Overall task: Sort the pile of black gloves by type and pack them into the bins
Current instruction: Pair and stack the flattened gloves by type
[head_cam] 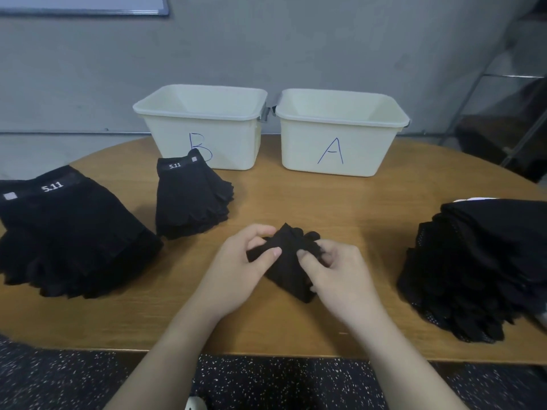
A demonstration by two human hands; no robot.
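A black glove lies bunched at the middle of the wooden table. My left hand pinches its left edge and my right hand pinches its right side. A large pile of black "5.11" gloves sits at the left. A smaller stack of the same labelled gloves stands in front of bin B. Bin A stands to its right. A tall pile of black mesh-like gloves sits at the right.
Both cream bins stand side by side at the table's far edge, against a grey wall. A metal rack is at the back right. Dark speckled floor shows below the table's near edge.
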